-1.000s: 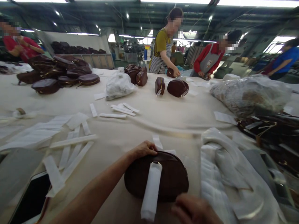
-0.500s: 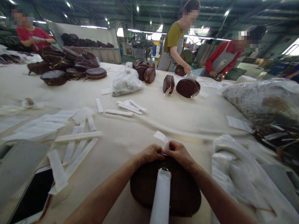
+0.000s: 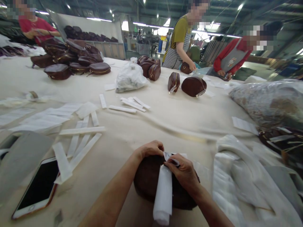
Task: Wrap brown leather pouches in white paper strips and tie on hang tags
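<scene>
A dark brown oval bag [image 3: 145, 181] lies on the table in front of me. A roll of white foam wrapping [image 3: 163, 194] extends from its middle toward me. My left hand [image 3: 151, 148] is closed at the bag's far edge, its fingertips at a thin white strip [image 3: 167, 155]. The same strip is pinched by my right hand [image 3: 184, 171], which folds it over the bag's upper edge near the top of the roll. The right fingers partly cover the strip, and the right hand hides part of the bag.
Loose white strips [image 3: 82, 130] and a phone [image 3: 39, 186] lie on the left. White foam wrapping [image 3: 226, 176] is heaped on the right, near a large clear plastic bag [image 3: 267, 97]. Brown bags [image 3: 78, 60] are piled farther back. Three people work across the table.
My right hand has come nearer and down over the bag, bringing the strip's free end toward me. My left hand stays at the far edge. The view has shifted slightly.
</scene>
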A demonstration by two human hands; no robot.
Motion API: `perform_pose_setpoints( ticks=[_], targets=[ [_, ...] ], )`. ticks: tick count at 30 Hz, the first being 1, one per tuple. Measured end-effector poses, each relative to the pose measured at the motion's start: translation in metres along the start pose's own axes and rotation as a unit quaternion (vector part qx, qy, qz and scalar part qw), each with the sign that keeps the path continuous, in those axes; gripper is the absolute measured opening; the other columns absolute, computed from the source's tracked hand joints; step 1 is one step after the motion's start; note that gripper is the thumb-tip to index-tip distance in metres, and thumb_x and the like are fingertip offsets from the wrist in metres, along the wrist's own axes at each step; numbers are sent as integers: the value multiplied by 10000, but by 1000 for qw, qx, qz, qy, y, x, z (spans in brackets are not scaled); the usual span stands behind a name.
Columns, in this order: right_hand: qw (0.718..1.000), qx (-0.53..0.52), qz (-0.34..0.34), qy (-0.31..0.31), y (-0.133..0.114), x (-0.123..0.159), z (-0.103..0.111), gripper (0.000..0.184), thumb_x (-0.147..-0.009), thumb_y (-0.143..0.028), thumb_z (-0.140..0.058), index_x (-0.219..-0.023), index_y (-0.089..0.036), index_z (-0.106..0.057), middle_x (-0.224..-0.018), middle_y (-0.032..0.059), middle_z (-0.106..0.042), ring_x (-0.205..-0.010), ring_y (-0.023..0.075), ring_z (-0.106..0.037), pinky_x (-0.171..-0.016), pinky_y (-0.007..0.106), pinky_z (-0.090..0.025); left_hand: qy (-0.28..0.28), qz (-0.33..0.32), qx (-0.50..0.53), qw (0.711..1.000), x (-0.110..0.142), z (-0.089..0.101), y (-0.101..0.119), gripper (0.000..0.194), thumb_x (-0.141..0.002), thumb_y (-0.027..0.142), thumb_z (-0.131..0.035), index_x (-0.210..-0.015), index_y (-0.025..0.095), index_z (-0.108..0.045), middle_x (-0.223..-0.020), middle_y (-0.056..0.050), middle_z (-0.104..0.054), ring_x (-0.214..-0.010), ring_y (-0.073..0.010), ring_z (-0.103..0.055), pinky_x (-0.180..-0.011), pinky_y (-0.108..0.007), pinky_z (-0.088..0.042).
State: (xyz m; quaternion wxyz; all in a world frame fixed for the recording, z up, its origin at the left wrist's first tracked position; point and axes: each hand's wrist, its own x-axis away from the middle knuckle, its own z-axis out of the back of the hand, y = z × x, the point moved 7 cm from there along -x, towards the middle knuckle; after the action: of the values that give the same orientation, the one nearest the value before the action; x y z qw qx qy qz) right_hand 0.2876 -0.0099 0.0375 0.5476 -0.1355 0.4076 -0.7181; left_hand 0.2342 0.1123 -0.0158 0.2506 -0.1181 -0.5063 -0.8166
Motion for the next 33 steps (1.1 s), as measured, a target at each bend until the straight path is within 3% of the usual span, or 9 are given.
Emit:
perform_pose_setpoints(
  ticks=[5,9,11,14,16,23,28,33],
  targets=[
    [995,57,75,22,-9,4,0,132,-830,-250,-574,-709,-200,-590,-678,6,-600,-628,137,-561,-586,219,-416,69,-2,-81,994,14,10,10,144,-673,197,-619,-798,126,-629,-751,-34,-623,-750,-192,-578,-672,-262,-458],
    [991,76,109,34,-14,5,2,162,-848,-254,-547,-700,-197,-577,-660,4,-582,-609,133,-547,-575,220,-405,161,-35,-144,976,64,7,24,210,-803,136,-434,-927,128,-603,-959,-114,-608,-971,-237,-543,-880,-370,-425],
    [991,74,105,33,-14,6,2,170,-849,-249,-542,-689,-198,-571,-654,1,-574,-602,131,-537,-571,220,-397,163,-111,-158,968,96,-6,33,244,-809,109,-407,-945,164,-603,-995,-92,-601,-994,-212,-527,-915,-354,-413],
    [994,63,84,18,-10,6,-1,166,-838,-235,-555,-676,-199,-560,-652,-3,-566,-606,131,-528,-573,222,-389,167,-298,-175,923,141,-29,52,369,-763,81,-444,-1097,195,-552,-1081,-78,-583,-998,-202,-520,-906,-344,-429],
    [996,51,67,13,-6,6,-2,154,-827,-230,-567,-676,-199,-557,-662,-1,-571,-620,133,-529,-587,225,-392,180,-341,-192,902,155,-39,57,433,-758,88,-456,-1179,181,-495,-1154,-98,-553,-1024,-214,-511,-913,-357,-435],
    [1000,12,27,0,0,4,-4,131,-791,-214,-590,-663,-199,-565,-656,-6,-572,-635,135,-533,-600,229,-400,178,-350,-288,874,142,-68,74,314,-803,115,-460,-1113,149,-496,-1043,-105,-598,-1014,-230,-527,-884,-347,-446],
    [997,-21,65,-44,-14,7,-2,112,-788,-166,-566,-681,-197,-575,-706,4,-574,-688,136,-541,-651,237,-424,157,-345,-279,882,139,-70,70,196,-788,180,-472,-976,158,-524,-973,-103,-595,-1014,-242,-533,-853,-349,-452],
    [992,-43,92,-72,-26,22,5,105,-818,-147,-530,-741,-194,-584,-732,18,-574,-703,137,-553,-645,243,-448,182,-359,-253,880,142,-70,64,237,-811,137,-408,-1014,140,-531,-967,-107,-603,-1067,-234,-529,-879,-350,-472]
  ],
)
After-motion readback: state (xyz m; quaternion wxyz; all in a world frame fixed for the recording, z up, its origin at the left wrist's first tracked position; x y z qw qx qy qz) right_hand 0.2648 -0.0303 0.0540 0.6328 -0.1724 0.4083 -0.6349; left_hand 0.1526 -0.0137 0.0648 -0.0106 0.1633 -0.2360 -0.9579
